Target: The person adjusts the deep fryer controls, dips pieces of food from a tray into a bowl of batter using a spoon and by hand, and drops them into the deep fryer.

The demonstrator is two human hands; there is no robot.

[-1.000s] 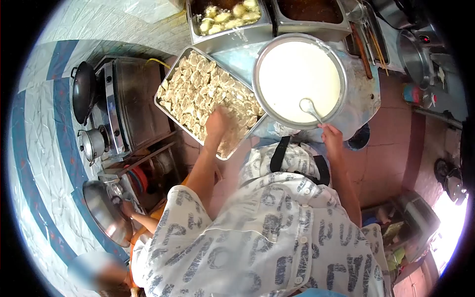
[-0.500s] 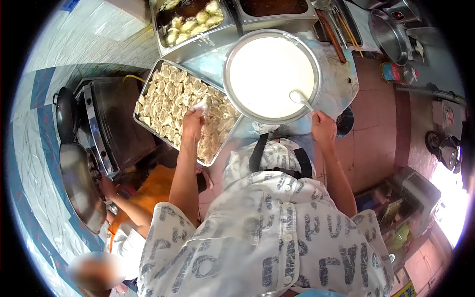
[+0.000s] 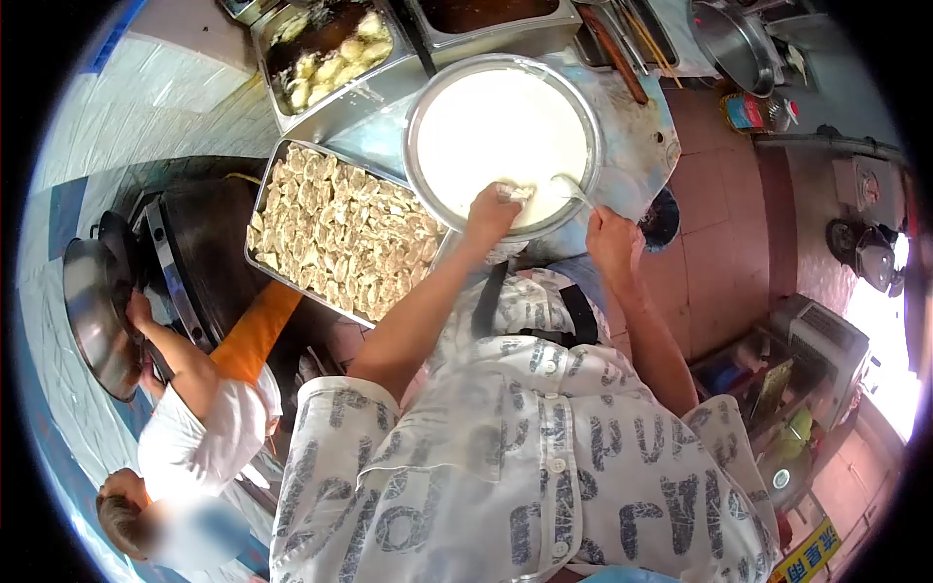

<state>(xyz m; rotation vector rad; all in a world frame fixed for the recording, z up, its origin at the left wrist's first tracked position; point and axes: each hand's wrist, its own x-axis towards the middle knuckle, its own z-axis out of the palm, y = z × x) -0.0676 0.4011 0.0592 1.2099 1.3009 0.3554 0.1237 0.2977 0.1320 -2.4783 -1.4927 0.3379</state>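
A wide metal basin (image 3: 416, 189) is filled with smooth white batter (image 3: 501, 126). My left hand (image 3: 494, 216) reaches over its near rim, fingers pinched on a small batter-smeared food piece (image 3: 521, 193) at the batter's surface. My right hand (image 3: 612, 236) grips the handle of a metal spoon (image 3: 571, 188) at the right of the rim, with the bowl of the spoon in the batter. Left of the basin lies a metal tray (image 3: 255, 216) covered in rows of flat, pale-brown food pieces (image 3: 340, 228); their exact kind is unclear.
Behind stand a fryer with pale pieces in dark oil (image 3: 335, 49) and a second oil vat (image 3: 496, 15). Tongs and a wooden-handled tool (image 3: 614, 53) lie at back right. At left, a co-worker in white (image 3: 209, 428) holds a large wok (image 3: 97, 311).
My left hand has moved right from the tray to the basin, with a food piece in it. The spoon stays in my right hand. The co-worker has shifted and lifted the wok.
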